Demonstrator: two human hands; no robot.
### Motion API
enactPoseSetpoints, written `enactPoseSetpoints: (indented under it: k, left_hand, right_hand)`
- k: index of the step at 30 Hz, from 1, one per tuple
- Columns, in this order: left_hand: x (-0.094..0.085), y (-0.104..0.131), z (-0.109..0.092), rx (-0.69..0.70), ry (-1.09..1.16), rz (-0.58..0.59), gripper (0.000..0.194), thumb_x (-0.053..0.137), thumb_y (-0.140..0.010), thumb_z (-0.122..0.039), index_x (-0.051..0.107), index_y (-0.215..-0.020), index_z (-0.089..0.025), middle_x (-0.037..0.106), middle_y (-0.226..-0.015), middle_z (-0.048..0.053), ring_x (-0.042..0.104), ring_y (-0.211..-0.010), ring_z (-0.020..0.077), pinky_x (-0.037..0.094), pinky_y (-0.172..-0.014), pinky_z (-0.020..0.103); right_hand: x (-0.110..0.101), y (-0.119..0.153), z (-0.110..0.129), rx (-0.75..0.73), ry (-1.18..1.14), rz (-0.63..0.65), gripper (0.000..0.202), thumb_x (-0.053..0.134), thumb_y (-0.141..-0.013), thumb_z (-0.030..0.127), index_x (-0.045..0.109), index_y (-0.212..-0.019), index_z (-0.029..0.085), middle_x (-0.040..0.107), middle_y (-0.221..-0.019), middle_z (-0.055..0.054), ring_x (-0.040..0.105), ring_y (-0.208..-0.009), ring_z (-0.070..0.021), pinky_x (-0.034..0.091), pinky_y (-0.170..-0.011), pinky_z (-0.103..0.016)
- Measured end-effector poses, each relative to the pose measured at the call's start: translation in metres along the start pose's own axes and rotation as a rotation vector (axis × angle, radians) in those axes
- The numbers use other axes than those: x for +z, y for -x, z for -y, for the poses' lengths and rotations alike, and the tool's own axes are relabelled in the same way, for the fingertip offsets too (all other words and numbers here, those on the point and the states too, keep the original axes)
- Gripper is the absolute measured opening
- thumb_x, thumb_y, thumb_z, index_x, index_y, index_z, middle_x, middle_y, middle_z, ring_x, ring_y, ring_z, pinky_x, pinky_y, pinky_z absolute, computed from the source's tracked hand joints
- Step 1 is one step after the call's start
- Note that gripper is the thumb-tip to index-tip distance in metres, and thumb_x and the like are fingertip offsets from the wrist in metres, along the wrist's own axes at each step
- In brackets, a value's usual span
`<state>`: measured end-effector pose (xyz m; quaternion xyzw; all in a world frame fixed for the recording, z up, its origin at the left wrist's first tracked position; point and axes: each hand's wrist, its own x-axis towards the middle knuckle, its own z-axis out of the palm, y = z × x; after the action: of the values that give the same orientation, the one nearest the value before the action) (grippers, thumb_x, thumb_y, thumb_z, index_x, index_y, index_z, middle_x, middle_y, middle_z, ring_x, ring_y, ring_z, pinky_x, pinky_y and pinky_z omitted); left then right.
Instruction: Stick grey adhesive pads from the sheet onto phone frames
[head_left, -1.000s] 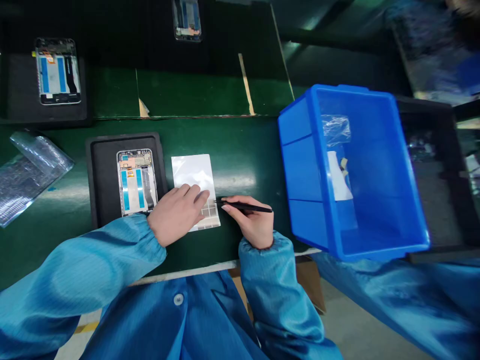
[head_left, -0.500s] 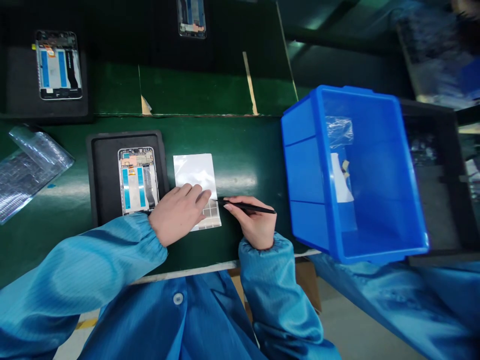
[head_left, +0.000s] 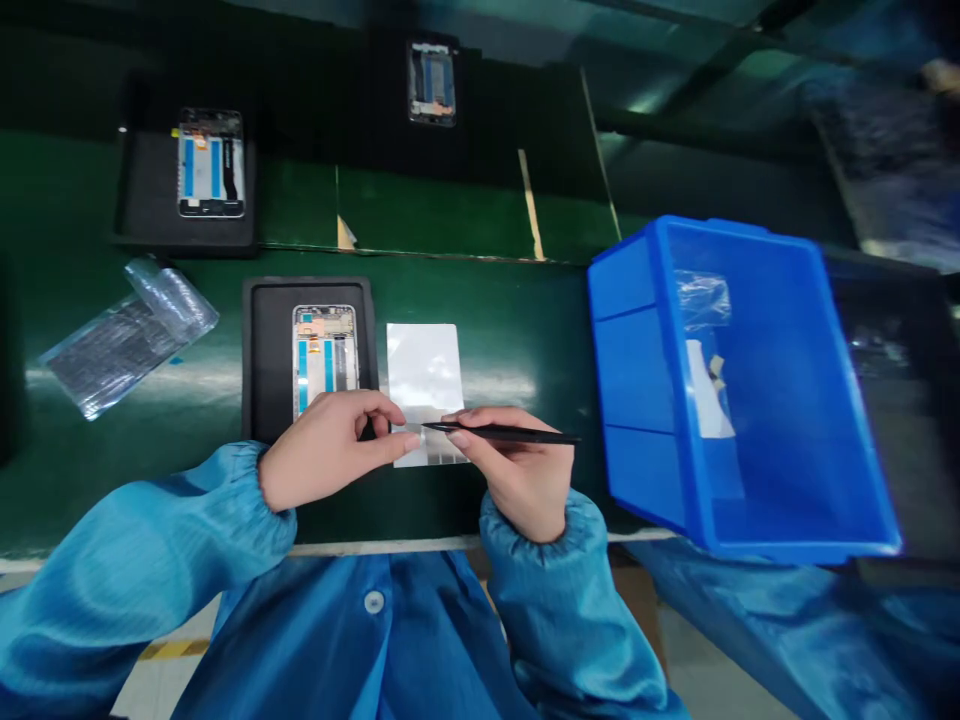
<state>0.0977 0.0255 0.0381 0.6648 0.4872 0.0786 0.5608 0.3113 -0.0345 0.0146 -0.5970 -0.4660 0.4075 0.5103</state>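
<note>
My right hand [head_left: 525, 465] grips black tweezers [head_left: 517, 434] like a pen, with their tip pointing left at my left fingertips. Over the lower part of a white sticker sheet [head_left: 425, 365], my left hand [head_left: 337, 440] has its thumb and forefinger closed around a small grey sticker [head_left: 409, 428], partly hidden by the fingers. Grey squares show on the sheet's lower part. Left of the sheet, an opened phone [head_left: 324, 350] with blue strips lies in a black tray [head_left: 268, 360]; my left hand covers its lower end.
A blue bin [head_left: 637, 370] at the right holds plastic film and white scraps. Clear plastic wrap [head_left: 127, 340] lies at the left. Further back are another opened phone [head_left: 211, 165] in a black tray and a third phone [head_left: 432, 85]. A blue sleeve [head_left: 772, 620] shows at lower right.
My left hand has gone from lying across the sheet to a pinch near its lower part. The tweezers' tip stays close to the left fingertips. The whole view has shifted.
</note>
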Motion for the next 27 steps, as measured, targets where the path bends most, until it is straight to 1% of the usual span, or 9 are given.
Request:
enactPoseSetpoints:
  k: [1,3,6,8,13,17,19,23,27]
  left_hand:
    - [-0.003,0.004,0.003,-0.038,0.084,-0.003,0.035,0.064,-0.086,-0.054,0.073,-0.092,-0.021,0.065,-0.073,-0.001,0.053,-0.061,0.013,0.041,-0.056,0.027]
    - [-0.007,0.009,0.011,-0.062,0.176,-0.036,0.031,0.064,-0.086,-0.049,0.074,-0.086,-0.02,0.064,-0.068,-0.002,0.051,-0.059,0.0116,0.04,-0.056,0.025]
    - [-0.013,0.017,0.022,-0.054,0.204,-0.107,0.027,0.064,-0.086,-0.043,0.074,-0.084,-0.019,0.066,-0.07,-0.001,0.051,-0.06,0.0109,0.04,-0.058,0.025]
    - [-0.017,0.022,0.027,-0.044,0.218,-0.128,0.026,0.063,-0.086,-0.042,0.075,-0.084,-0.019,0.068,-0.072,0.0,0.052,-0.061,0.0111,0.041,-0.059,0.024]
    - [-0.026,0.03,0.035,-0.053,0.22,-0.174,0.027,0.063,-0.086,-0.042,0.074,-0.083,-0.018,0.071,-0.075,0.001,0.056,-0.062,0.0114,0.042,-0.059,0.024]
    - [-0.029,0.033,0.04,-0.054,0.216,-0.188,0.026,0.063,-0.087,-0.041,0.074,-0.084,-0.018,0.074,-0.08,0.002,0.06,-0.066,0.0127,0.044,-0.061,0.024]
    - [-0.03,0.034,0.042,-0.046,0.215,-0.188,0.026,0.063,-0.087,-0.041,0.074,-0.085,-0.018,0.073,-0.079,0.001,0.059,-0.064,0.0122,0.044,-0.061,0.024]
    - [-0.032,0.035,0.045,-0.027,0.202,-0.188,0.026,0.063,-0.088,-0.041,0.074,-0.083,-0.018,0.068,-0.069,-0.001,0.053,-0.058,0.0108,0.041,-0.055,0.024]
    - [-0.042,0.036,0.052,-0.033,0.164,-0.21,0.026,0.063,-0.089,-0.041,0.077,-0.093,-0.019,0.074,-0.079,0.001,0.059,-0.062,0.0123,0.046,-0.058,0.025]
  right_hand:
    - [0.007,0.0,0.002,-0.012,-0.014,0.02,0.016,0.088,-0.073,0.021,0.078,-0.085,0.025,0.08,-0.083,-0.002,0.078,-0.077,-0.0207,0.065,-0.072,-0.031]
    - [0.019,-0.001,0.005,-0.025,-0.037,0.048,0.015,0.087,-0.074,0.019,0.078,-0.085,0.025,0.08,-0.084,-0.001,0.078,-0.078,-0.02,0.065,-0.073,-0.03]
    - [0.034,-0.002,0.009,-0.013,-0.061,0.069,0.015,0.084,-0.076,0.017,0.077,-0.087,0.026,0.08,-0.085,0.0,0.077,-0.08,-0.0186,0.064,-0.079,-0.03]
    - [0.042,-0.002,0.01,0.01,-0.083,0.077,0.015,0.083,-0.078,0.017,0.077,-0.088,0.026,0.08,-0.085,0.0,0.077,-0.081,-0.0178,0.063,-0.081,-0.03]
    - [0.06,-0.001,0.01,0.073,-0.146,0.108,0.013,0.084,-0.077,0.019,0.076,-0.086,0.024,0.08,-0.083,-0.001,0.078,-0.08,-0.0185,0.063,-0.078,-0.029]
    - [0.068,0.0,0.009,0.092,-0.156,0.113,0.013,0.084,-0.077,0.022,0.076,-0.086,0.024,0.08,-0.084,-0.002,0.078,-0.079,-0.0195,0.064,-0.078,-0.031]
    - [0.071,-0.001,0.008,0.107,-0.132,0.11,0.013,0.085,-0.077,0.025,0.075,-0.086,0.024,0.08,-0.084,-0.003,0.078,-0.077,-0.0204,0.064,-0.076,-0.032]
    - [0.074,0.0,0.002,0.158,-0.088,0.088,0.019,0.087,-0.074,0.032,0.074,-0.084,0.022,0.079,-0.078,-0.004,0.076,-0.064,-0.0197,0.064,-0.06,-0.03]
    - [0.076,-0.007,-0.006,0.166,-0.136,0.055,0.021,0.085,-0.076,0.035,0.073,-0.085,0.021,0.078,-0.074,-0.003,0.073,-0.059,-0.0174,0.062,-0.057,-0.029]
